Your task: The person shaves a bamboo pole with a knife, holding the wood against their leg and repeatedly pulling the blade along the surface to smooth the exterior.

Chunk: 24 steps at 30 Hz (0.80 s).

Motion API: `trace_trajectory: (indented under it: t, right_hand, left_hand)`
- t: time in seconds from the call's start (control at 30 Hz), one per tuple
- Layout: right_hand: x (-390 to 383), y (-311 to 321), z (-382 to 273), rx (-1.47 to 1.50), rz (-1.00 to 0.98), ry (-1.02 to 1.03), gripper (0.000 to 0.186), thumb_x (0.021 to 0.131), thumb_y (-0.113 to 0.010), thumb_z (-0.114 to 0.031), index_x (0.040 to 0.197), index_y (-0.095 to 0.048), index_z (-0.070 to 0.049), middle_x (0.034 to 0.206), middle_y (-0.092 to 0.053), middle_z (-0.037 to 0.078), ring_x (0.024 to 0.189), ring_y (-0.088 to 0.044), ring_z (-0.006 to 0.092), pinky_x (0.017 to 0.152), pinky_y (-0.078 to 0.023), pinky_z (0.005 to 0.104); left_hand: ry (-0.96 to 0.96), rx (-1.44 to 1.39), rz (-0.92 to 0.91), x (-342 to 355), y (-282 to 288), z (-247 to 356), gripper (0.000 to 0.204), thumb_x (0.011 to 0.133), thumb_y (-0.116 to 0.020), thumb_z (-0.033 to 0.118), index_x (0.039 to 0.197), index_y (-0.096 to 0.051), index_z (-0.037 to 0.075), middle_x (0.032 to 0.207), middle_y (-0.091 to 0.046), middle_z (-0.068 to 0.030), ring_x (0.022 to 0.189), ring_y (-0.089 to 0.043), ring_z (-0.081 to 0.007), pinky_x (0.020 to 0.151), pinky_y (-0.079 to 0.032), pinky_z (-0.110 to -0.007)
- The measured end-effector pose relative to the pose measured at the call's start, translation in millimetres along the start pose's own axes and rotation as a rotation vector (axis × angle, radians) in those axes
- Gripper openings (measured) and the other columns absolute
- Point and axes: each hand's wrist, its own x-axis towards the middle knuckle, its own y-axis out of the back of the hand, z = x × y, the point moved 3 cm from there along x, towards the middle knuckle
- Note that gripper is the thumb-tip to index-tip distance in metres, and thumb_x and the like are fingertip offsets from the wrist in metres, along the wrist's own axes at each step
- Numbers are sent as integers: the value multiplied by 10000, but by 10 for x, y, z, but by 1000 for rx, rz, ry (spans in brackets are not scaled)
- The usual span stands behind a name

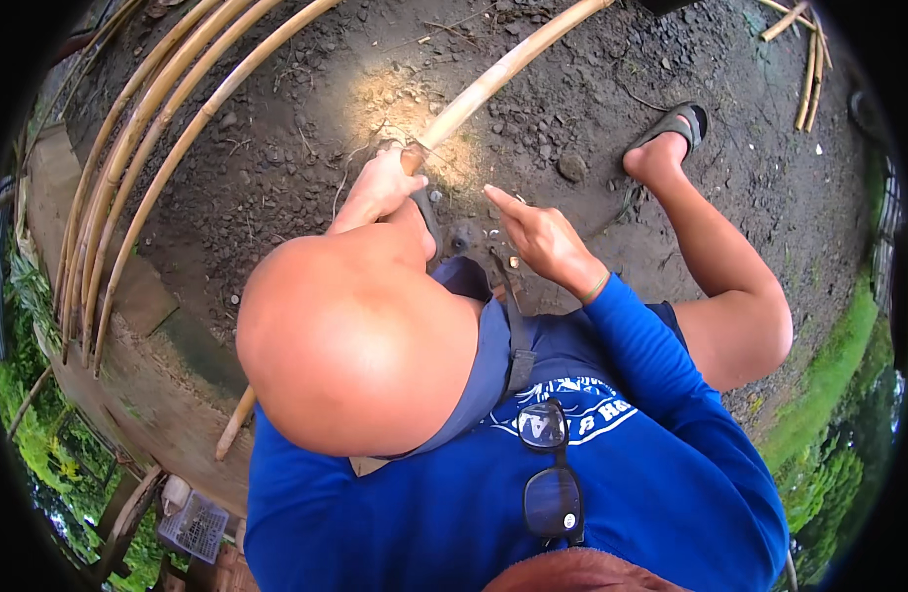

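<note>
A bamboo pole (503, 61) runs from the top of the view down to my left hand (378, 187), whose fingers are closed around it. Thin wire or twine (393, 133) lies around the pole beside that hand, and my left foot in a sandal is just underneath, partly hidden by my raised knee (345, 335). My right hand (548, 242) hangs a short way to the right, apart from the pole, its index finger stretched out and the other fingers partly hidden.
Several long bamboo strips (128, 183) stand along the left, and short pieces (807, 84) lie at top right. A stone (571, 168) sits on the dirt near my right foot (661, 150). A plastic crate (194, 524) is at lower left. Greenery borders both sides.
</note>
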Motion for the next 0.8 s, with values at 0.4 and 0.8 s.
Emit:
trace_trajectory:
  t: [0.4,0.8]
  right_hand:
    - [15,263,-137,5,94,39,533,1029,-599,-87,1560,-568,-128,851,-671,324,795,-685,517,697,-544,552]
    - [-236,323,-44,44,112,13,464,1040,-596,-135,1504,-613,-121,891,-692,321,819,-691,511,731,-545,577]
  left_hand:
    - [-61,-120,-28,152,154,232,428,888,-776,229,1225,-672,-13,963,-785,-219,968,-773,-387,897,-576,-473]
    - [-114,-17,-148,206,23,265,349,835,-736,204,1107,-701,-13,986,-752,-235,966,-747,-368,863,-564,-462]
